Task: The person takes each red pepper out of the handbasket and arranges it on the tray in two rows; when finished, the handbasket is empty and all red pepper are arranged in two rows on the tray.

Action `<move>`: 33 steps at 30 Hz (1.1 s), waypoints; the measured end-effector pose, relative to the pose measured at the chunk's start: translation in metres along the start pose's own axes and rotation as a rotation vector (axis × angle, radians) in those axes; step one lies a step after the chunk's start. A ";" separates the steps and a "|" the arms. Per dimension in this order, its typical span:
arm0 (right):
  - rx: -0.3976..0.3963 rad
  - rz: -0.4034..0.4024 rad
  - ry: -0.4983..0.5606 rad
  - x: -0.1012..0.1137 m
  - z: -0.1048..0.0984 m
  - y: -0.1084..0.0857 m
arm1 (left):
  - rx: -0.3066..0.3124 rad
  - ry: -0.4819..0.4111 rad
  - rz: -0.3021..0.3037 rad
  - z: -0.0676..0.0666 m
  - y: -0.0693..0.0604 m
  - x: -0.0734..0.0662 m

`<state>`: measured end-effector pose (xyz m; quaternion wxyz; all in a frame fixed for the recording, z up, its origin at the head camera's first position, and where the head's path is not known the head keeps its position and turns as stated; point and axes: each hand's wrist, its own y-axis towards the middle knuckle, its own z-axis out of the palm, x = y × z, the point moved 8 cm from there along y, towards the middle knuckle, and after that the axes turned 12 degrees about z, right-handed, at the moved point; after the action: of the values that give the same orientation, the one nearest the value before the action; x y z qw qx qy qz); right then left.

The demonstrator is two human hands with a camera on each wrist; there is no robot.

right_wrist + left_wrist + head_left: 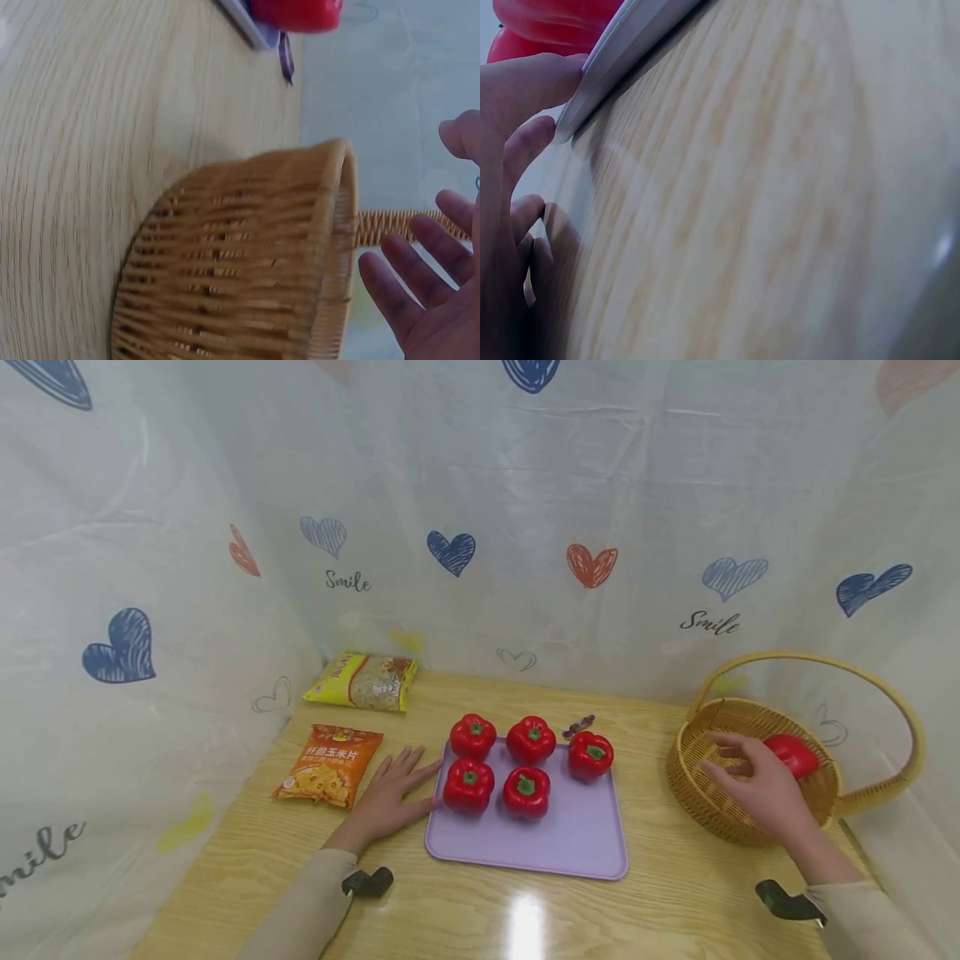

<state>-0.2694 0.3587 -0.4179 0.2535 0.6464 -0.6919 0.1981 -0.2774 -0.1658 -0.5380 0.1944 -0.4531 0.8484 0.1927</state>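
Observation:
Several red bell peppers stand on a lilac tray, their green stems up. My left hand lies at the tray's left side with fingers spread; in the left wrist view its thumb and a finger touch the tray's rim. Over a wicker basket hovers my right hand, its fingers apart and nothing between them. Inside the basket, just right of that hand and partly hidden by it, is another red bell pepper. The right wrist view shows the fingers above the basket's rim.
Left of the tray lie an orange snack bag and, farther back, a yellow bag. A small purple wrapped item sits behind the tray. The basket's tall handle arches up at the right. A heart-print curtain hangs behind the table.

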 end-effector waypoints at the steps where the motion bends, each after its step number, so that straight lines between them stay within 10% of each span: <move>1: -0.002 0.009 -0.009 -0.004 -0.002 0.001 | 0.001 0.001 0.002 0.000 0.000 0.000; 33: -0.035 0.261 -0.155 -0.079 -0.051 0.042 | -0.006 -0.007 0.007 -0.004 -0.001 -0.005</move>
<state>-0.3037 0.4556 -0.4233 0.1829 0.5598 -0.7908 0.1666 -0.2743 -0.1646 -0.5318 0.1955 -0.4499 0.8487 0.1977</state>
